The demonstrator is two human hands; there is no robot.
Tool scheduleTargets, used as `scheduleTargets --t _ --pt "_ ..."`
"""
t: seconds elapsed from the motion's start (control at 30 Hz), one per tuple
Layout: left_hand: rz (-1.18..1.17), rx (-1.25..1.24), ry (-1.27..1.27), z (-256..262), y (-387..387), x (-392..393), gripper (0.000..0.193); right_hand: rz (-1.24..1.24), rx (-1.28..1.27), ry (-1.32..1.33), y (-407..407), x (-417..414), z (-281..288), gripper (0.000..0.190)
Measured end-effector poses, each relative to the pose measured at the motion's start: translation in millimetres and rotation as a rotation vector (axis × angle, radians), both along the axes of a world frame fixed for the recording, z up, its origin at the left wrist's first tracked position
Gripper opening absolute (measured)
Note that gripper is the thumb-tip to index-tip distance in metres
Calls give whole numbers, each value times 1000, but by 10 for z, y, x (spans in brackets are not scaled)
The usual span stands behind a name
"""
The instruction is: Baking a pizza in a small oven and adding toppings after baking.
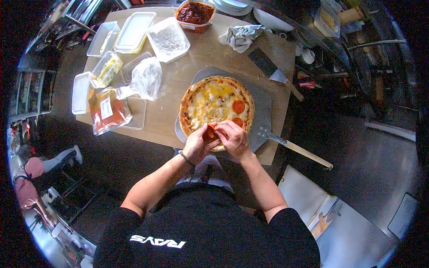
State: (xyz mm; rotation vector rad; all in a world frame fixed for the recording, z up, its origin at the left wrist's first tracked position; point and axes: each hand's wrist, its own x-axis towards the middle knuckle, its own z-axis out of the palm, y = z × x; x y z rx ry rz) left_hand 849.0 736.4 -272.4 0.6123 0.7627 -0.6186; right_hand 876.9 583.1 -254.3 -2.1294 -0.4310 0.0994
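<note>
A round pizza (211, 104) with a browned crust and melted cheese lies on a metal pizza peel (263, 110). Two pepperoni slices (238, 107) rest on its right side, the lower one partly behind my right hand. Over the pizza's near edge, my left hand (198, 142) holds a small stack of pepperoni slices (210, 133). My right hand (233, 138) pinches at that same stack with thumb and fingers. How many slices are in the stack is hidden by my fingers.
The peel's wooden handle (310, 154) juts past the table's right edge. Left on the wooden table (167, 117) are plastic tubs (134, 31), a clear bag (147, 75) and a pepperoni packet (109, 112). Red sauce (195, 14), a cloth (241, 37) and a scraper (278, 76) lie farther back. Another person (28, 187) stands left.
</note>
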Motion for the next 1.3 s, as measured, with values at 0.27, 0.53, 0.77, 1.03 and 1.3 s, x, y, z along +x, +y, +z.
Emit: scheduleTargets --t 0.27,0.53,0.77,1.03,1.3 --pt "173 -203 28 -85 89 91 37 156 42 -306 -15 195 102 11" --pt "36 70 34 -93 503 -157 42 -29 -288 -37 -115 728 -153 11" --pt "71 64 28 37 582 -374 40 15 -396 -27 -206 1059 -424 14" --pt "54 64 65 133 660 -405 37 -30 -454 -27 -149 1115 -569 13" --pt "-17 47 -19 109 694 -427 41 -14 -444 -113 -114 1197 -654 11"
